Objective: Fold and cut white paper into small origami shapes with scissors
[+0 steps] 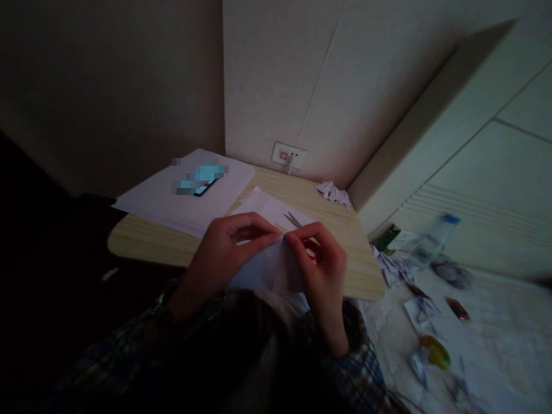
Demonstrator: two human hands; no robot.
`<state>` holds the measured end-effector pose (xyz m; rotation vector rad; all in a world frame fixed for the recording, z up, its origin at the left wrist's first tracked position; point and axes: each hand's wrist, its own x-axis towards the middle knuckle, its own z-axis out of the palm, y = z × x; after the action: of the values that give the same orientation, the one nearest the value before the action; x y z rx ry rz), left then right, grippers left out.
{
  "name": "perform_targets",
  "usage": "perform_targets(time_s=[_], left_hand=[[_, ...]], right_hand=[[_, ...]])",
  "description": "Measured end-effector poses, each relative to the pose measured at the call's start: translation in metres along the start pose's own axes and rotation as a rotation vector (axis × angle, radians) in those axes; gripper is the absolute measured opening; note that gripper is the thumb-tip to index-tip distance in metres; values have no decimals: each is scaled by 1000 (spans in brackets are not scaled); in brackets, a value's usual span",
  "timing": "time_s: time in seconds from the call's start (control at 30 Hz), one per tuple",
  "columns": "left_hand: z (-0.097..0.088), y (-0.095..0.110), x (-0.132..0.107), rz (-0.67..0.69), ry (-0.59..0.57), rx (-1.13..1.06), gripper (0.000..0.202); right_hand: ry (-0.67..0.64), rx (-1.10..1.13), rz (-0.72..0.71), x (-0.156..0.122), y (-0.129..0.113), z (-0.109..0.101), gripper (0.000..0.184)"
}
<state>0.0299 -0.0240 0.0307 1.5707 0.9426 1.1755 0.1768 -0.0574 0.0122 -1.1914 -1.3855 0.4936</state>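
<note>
Both my hands hold a white sheet of paper (269,267) above the near edge of a light wooden table (328,230). My left hand (224,250) pinches the paper's top edge from the left, fingers closed on it. My right hand (321,264) pinches the same edge from the right. The fingertips of the two hands almost meet at the paper's top. Scissors (293,219) lie on the table just behind my hands, on white sheets.
Large white sheets (181,198) and a phone (207,185) lie at the table's left. Folded paper pieces (333,192) sit at the far right corner near a wall socket (288,154). A white surface on the right holds a plastic bottle (433,236), paper scraps (394,267) and wrappers.
</note>
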Motion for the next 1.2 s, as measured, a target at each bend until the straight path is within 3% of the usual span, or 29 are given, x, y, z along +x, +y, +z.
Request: perform_targets(time_s=[0.3,1.2], left_hand=[[-2,-6,8,-117,-110,-230,5],[0,-4,6,-198,-7,-133,8]], right_hand=[[-16,-8,-31,1,-1,1,13],[-31,-11,-31,0,-2,0,12]])
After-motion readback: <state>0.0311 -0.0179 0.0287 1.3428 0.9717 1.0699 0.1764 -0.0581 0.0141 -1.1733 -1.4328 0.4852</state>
